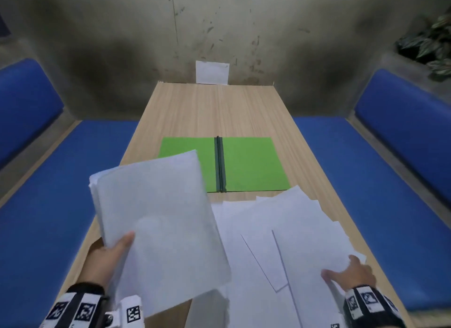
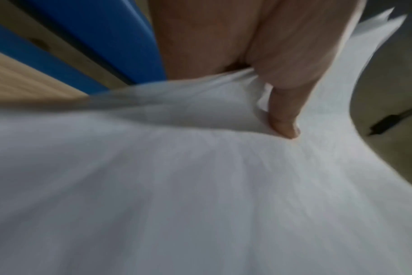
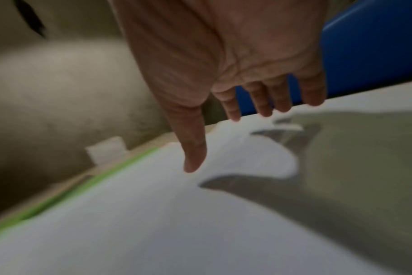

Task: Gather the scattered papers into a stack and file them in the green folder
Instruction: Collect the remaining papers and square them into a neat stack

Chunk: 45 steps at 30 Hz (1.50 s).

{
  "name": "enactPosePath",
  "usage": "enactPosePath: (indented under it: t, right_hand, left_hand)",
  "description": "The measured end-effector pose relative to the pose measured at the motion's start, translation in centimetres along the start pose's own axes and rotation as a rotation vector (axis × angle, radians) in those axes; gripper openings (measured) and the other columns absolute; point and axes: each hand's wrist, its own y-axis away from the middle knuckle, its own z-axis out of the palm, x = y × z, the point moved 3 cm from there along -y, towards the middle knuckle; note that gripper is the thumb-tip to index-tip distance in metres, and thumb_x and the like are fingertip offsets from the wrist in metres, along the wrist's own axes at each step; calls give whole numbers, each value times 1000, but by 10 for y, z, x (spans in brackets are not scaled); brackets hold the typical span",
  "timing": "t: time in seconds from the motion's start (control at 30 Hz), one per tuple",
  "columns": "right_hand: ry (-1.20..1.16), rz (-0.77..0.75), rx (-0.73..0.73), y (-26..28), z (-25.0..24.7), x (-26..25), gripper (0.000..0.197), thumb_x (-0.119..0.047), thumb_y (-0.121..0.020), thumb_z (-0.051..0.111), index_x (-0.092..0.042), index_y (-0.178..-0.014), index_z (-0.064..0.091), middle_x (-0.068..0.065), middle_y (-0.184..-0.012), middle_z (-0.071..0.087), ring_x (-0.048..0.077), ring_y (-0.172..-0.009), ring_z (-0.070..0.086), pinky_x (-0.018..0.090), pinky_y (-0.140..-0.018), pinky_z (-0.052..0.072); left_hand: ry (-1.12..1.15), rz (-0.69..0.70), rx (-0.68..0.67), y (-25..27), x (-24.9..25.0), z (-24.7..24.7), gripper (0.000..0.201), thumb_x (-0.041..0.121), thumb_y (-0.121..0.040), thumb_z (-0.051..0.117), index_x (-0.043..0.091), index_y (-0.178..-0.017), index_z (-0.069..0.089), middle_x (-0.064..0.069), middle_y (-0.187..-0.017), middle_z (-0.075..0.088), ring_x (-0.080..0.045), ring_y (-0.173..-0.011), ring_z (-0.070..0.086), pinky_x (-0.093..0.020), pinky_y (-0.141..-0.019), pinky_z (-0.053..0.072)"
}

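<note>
A: Start from your left hand (image 1: 107, 254). What does it hold?

B: It grips a stack of papers (image 1: 156, 220) at the near left corner, the thumb (image 2: 285, 119) pressed on the top sheet and the other fingers under it (I cannot see them). The stack is lifted off the wooden table (image 1: 219, 108) and tilted, and its far corner covers part of the left leaf of the green folder (image 1: 253, 164).

A: And your right hand (image 1: 351, 271)?

B: Its fingers (image 3: 261, 100) are spread and nearly straight, holding nothing. In the head view it lies over the near right edge of the loose papers (image 1: 280, 230); in the wrist view there is a shadow under it, so whether it touches them I cannot tell.

A: Where are these loose sheets?

B: On the near right part of the table, overlapping each other at different angles, just before the folder. The folder lies open and flat in the middle, spine toward you.

A: So which step is this?

B: I judge you are in the middle of gathering: one part is collected, one part not yet. Next you need to slide the loose sheets together with the right hand, join them to the stack, and square the edges. Keep the left grip firm, because thin sheets slip easily.
</note>
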Motion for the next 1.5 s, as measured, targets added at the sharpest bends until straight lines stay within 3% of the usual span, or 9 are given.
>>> enactPosePath:
  t: [0.37, 0.43, 0.53, 0.67, 0.9, 1.1, 1.17, 1.33, 1.5]
  right_hand:
    - [47, 187, 71, 7, -10, 27, 92, -45, -59, 78, -6, -132, 38, 22, -131, 43, 36, -122, 41, 42, -99, 38]
    - [54, 190, 26, 6, -12, 28, 77, -39, -65, 76, -5, -126, 44, 20, -123, 50, 35, -119, 46, 39, -95, 39]
    - [-47, 106, -19, 3, -15, 19, 31, -19, -75, 64, -3, -102, 59, 13, -87, 61, 33, -97, 59, 35, -79, 46]
    - [-332, 109, -33, -1, -16, 3, 49, -15, -83, 62, 4, -127, 50, 21, -128, 56, 36, -117, 52, 39, -101, 40]
    - [-581, 162, -196, -1, 15, -36, 47, -22, -86, 60, 5, -124, 52, 22, -109, 58, 24, -92, 51, 40, -98, 47]
    - [-740, 347, -152, 12, 30, -61, 48, -25, -75, 70, 3, -109, 50, 18, -111, 62, 39, -98, 62, 40, -81, 50]
    - [-795, 368, -51, 12, 31, -61, 56, -18, -75, 70, 0, -121, 42, 16, -120, 57, 38, -108, 57, 40, -90, 46]
    - [-889, 200, 117, 7, 5, -54, 57, -4, -82, 63, 4, -133, 38, 22, -132, 52, 39, -118, 52, 39, -91, 42]
    - [-419, -66, -300, -8, -7, -33, 47, -17, -88, 59, 0, -130, 48, 15, -130, 56, 34, -118, 53, 40, -95, 43]
  left_hand:
    - [-190, -245, 7, 0, -91, 13, 39, 12, -81, 68, -11, -110, 59, -26, -104, 63, -31, -86, 57, -37, -85, 43]
    - [-216, -256, 12, -1, -95, 15, 39, 11, -82, 67, -13, -111, 58, -28, -109, 62, -29, -86, 54, -36, -83, 41]
    - [-229, -270, -3, 0, -95, 17, 40, 13, -81, 68, -12, -112, 58, -29, -113, 62, -33, -91, 58, -40, -89, 43]
    - [-251, -280, -4, -1, -97, 15, 39, 11, -81, 67, -12, -111, 59, -29, -110, 63, -31, -88, 57, -37, -85, 42]
    - [-240, -273, -1, -2, -102, 15, 37, 13, -82, 67, -11, -109, 60, -25, -104, 64, -31, -86, 57, -36, -83, 42]
    - [-278, -252, 4, -6, -110, 13, 38, 16, -81, 69, -9, -108, 62, -27, -107, 66, -38, -98, 62, -42, -93, 46]
    - [-259, -252, -1, -7, -110, 13, 35, 16, -81, 68, -9, -106, 62, -25, -104, 66, -35, -93, 62, -39, -89, 46]
    - [-185, -248, -13, -5, -110, 15, 18, 11, -84, 64, -2, -95, 60, -16, -86, 63, -30, -79, 58, -33, -75, 43]
    - [-151, -250, 3, -7, -114, 14, 21, 11, -83, 65, -5, -97, 60, -21, -91, 64, -33, -83, 60, -36, -80, 45]
